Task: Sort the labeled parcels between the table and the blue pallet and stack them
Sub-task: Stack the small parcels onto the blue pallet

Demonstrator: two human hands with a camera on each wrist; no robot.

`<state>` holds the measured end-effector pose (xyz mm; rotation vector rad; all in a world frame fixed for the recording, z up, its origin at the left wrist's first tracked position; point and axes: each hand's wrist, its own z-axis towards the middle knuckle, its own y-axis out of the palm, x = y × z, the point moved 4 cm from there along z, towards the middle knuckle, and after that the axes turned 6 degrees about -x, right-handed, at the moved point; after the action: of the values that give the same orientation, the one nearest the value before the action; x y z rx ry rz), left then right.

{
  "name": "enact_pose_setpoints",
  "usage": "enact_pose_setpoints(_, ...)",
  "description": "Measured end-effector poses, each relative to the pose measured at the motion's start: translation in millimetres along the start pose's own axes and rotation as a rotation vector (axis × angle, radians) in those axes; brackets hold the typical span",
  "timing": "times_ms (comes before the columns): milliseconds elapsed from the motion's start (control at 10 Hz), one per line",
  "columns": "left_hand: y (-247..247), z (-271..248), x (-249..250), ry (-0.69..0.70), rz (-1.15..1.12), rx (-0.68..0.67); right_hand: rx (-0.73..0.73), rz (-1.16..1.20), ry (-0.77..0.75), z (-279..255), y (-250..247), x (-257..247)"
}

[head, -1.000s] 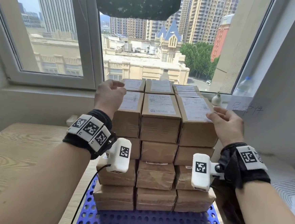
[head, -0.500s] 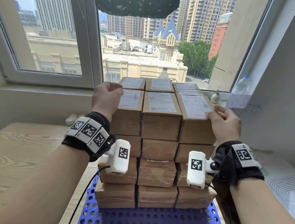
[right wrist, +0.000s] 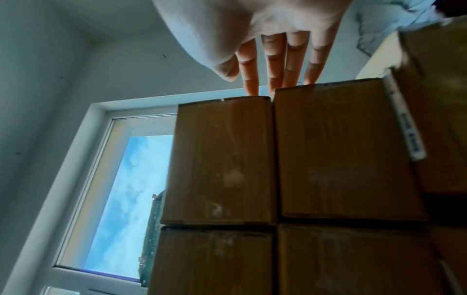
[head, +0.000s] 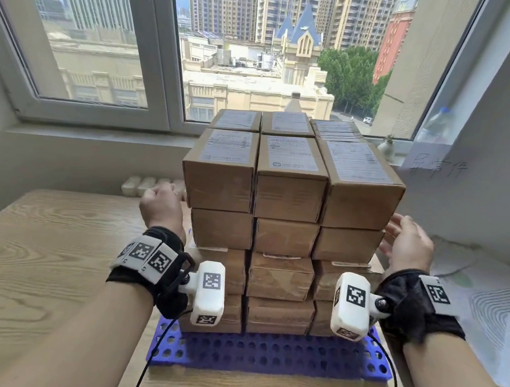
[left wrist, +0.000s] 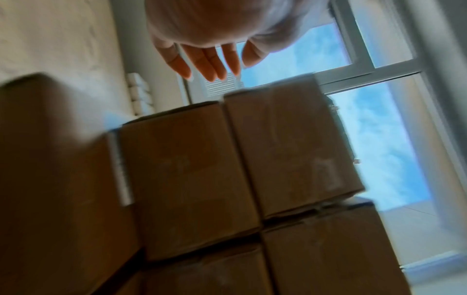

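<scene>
A tall block of brown labelled parcels (head: 290,196) stands on the blue pallet (head: 268,353), three wide and several layers high, white labels facing up on the top layer. My left hand (head: 161,207) hovers beside the stack's left flank at the second layer, holding nothing; in the left wrist view its fingers (left wrist: 209,63) hang loosely extended above the parcels (left wrist: 192,175). My right hand (head: 405,245) is beside the right flank with fingers straight. In the right wrist view its fingertips (right wrist: 275,65) reach along the side of the parcels (right wrist: 341,151), close to or touching the cardboard.
The pallet sits on a wooden table (head: 34,261) with bare surface to the left. A white power strip (head: 147,185) lies behind the left hand. A window sill (head: 100,132) and wall are behind; a paper note (head: 435,168) hangs at right, over a patterned cloth (head: 495,304).
Both hands dropped from the top layer's outer parcels down to the sides of the stack at the second layer. The head view moved closer and lower.
</scene>
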<state>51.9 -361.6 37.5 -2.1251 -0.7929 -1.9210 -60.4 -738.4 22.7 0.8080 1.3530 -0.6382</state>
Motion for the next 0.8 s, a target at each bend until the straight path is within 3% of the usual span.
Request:
enact_pose_setpoints(100, -1, -4, -32, -0.147, 0.061, -0.127, -0.010, -0.042, 0.054, 8, -2, 21)
enact_pose_setpoints(200, -1, -8, -46, -0.241, 0.075, -0.162, -0.099, -0.084, 0.094, 12, -2, 25)
enact_pose_setpoints(600, 0, -2, -48, -0.228, 0.166, -0.205, -0.101, -0.144, 0.060, 12, -3, 25)
enact_pose_setpoints(700, -8, 4, -51, -0.254, 0.128, -0.129, -0.022, -0.068, 0.074, 10, -10, 30)
enact_pose_setpoints(800, -20, 13, -56, -0.257, 0.210, -0.056, -0.041, -0.143, 0.097, 14, -17, 38)
